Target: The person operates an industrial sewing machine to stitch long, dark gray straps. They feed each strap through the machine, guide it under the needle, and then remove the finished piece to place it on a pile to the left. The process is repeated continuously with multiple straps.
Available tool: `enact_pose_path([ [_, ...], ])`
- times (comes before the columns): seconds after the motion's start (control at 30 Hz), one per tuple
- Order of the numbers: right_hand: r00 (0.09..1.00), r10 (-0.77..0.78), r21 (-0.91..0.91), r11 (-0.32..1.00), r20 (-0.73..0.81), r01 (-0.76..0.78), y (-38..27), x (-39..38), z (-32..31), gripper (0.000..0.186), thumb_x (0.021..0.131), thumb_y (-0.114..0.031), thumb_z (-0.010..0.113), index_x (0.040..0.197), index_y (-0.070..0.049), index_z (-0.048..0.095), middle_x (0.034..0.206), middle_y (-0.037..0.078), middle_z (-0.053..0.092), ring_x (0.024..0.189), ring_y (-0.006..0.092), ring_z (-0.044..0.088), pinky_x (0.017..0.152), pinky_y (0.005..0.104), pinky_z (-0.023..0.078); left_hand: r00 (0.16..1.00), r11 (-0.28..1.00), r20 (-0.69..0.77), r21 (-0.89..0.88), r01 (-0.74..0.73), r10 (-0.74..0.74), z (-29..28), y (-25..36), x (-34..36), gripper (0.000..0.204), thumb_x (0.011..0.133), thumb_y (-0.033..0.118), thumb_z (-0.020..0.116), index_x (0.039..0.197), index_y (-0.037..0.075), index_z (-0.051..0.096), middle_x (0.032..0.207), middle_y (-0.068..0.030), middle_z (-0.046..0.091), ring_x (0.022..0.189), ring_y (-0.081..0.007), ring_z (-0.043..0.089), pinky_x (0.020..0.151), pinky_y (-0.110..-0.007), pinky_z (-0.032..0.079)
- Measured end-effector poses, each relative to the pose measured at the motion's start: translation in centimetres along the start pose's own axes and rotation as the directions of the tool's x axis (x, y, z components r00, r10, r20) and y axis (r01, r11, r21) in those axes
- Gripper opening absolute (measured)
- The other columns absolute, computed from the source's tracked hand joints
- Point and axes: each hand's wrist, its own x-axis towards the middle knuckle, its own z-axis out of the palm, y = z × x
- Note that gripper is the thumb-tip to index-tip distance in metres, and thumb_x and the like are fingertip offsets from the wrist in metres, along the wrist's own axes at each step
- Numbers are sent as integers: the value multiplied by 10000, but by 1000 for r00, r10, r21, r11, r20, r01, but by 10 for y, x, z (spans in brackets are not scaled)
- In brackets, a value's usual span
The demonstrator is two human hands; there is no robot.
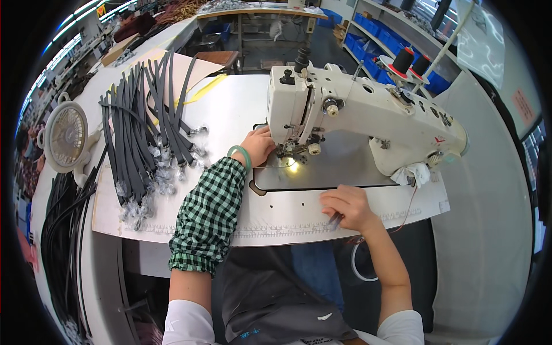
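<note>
A white sewing machine (339,103) stands on the white table, its lamp lighting the metal plate (339,167) under the needle. My left hand (259,145), a green bangle at its wrist, reaches in beside the needle area. Its fingers are bent together and their tips are hidden by the machine's head; what they hold does not show. Nearer the table's front edge, my right hand (348,208) is closed, with a small greyish sliver poking out below the fingers, too small to name. Left of the machine lies a pile of dark grey straps (129,132) with ends in clear plastic.
A small white fan (66,135) stands at the far left, above more black straps (57,230) hanging down. Thread cones (403,59) stand behind the machine at right. A printed ruler (276,231) runs along the front edge. Blue bins (368,49) fill shelves at the back.
</note>
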Motion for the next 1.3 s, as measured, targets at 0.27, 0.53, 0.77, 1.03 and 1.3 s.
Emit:
enact_pose_path([
  [0.27,370,492,199,773,-788,-602,94,-20,-113,274,913,-215,396,878,-6,571,780,-10,539,571,50,341,550,198,320,1000,999,24,-47,3,-2,4,-8,0,182,780,117,530,940,91,612,1073,-32,546,1058,-230,463,852,-365,360],
  [0.53,571,213,-577,38,-793,-816,253,-113,-280,388,885,-330,391,976,-4,579,961,171,589,876,328,555,790,384,405,1000,999,3,-38,10,-10,8,-5,7,162,765,105,533,893,81,630,1044,-37,552,1047,-236,469,836,-367,373],
  [0.77,225,724,-115,198,-653,-973,275,-156,-299,486,873,-406,393,965,45,548,859,184,603,816,286,579,733,370,434,1000,999,-1,-41,13,-13,5,-9,2,182,762,100,530,920,80,617,1036,-40,551,1045,-240,466,841,-376,377],
  [1.03,83,753,253,319,-653,-913,263,-185,-265,455,893,-414,385,1021,9,493,925,95,571,792,173,570,670,304,475,989,955,-146,293,53,-10,-7,9,-10,179,750,240,595,847,95,636,923,-36,576,968,-209,494,871,-359,350],
  [1.3,118,771,273,359,-626,-893,258,-186,-271,425,897,-400,384,1037,-13,493,942,88,565,820,177,561,703,301,473,960,972,-172,44,230,-220,-8,39,-29,123,690,205,658,728,88,670,741,-24,542,807,-191,504,728,-318,433],
])
